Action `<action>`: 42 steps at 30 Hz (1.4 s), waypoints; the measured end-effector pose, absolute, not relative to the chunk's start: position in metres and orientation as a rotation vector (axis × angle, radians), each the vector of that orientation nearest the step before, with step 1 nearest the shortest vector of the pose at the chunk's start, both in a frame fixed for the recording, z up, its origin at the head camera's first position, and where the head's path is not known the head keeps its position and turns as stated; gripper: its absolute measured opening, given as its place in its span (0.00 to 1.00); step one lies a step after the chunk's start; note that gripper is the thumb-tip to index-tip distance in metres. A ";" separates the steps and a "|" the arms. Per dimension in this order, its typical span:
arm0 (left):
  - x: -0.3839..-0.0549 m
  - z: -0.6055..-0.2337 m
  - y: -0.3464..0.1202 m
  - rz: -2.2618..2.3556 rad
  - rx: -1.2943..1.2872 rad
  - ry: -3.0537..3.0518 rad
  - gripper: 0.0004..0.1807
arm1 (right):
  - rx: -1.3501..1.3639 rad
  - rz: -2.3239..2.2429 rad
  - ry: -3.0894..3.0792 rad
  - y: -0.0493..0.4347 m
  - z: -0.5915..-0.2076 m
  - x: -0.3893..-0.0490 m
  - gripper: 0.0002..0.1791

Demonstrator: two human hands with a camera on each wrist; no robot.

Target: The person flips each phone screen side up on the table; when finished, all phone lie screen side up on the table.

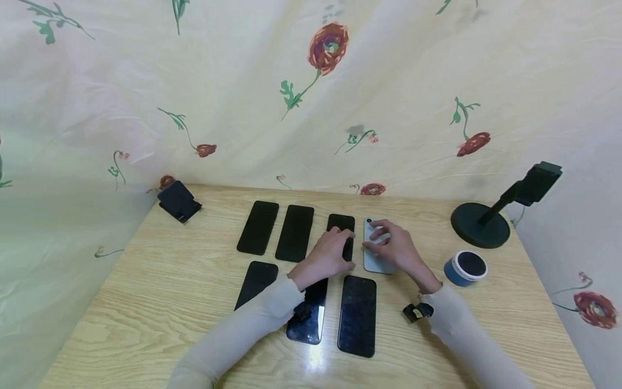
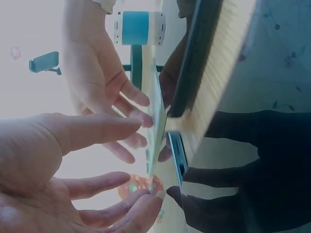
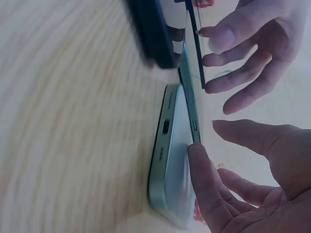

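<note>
My left hand (image 1: 331,253) is over a black phone (image 1: 342,221) in the back row, its thumb and fingers spread apart around the sides. In the left wrist view the fingertips (image 2: 154,204) come down right at a phone's edge, and a glossy dark screen mirrors the hand. Just to the right, my right hand (image 1: 394,246) hovers above a pale blue phone (image 1: 376,265) lying back side up, with its camera at the far end. The right wrist view has a fingertip (image 3: 198,153) overlapping the edge of that pale phone (image 3: 177,150). Both hands' fingers are loosely bent.
Two more black phones (image 1: 258,228) lie in the back row, and three dark phones (image 1: 357,316) form the front row, partly under my left sleeve. A folded black stand (image 1: 180,201) sits far left. At right are a black phone stand (image 1: 481,226) and a blue-and-white tub (image 1: 465,268).
</note>
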State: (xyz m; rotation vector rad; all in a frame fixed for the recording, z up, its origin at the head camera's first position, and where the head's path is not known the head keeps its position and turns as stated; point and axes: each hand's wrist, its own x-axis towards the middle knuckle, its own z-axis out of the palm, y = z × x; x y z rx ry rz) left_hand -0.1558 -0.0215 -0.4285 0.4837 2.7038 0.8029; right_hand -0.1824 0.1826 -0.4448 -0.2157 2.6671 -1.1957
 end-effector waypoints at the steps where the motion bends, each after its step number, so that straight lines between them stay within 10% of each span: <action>1: -0.156 -0.428 -0.019 0.796 0.498 2.702 0.36 | -0.209 -1.198 2.670 0.184 -0.445 -0.183 0.32; 42: -0.141 -0.434 0.065 0.321 0.460 2.847 0.38 | 0.019 -1.123 2.796 0.218 -0.452 -0.213 0.26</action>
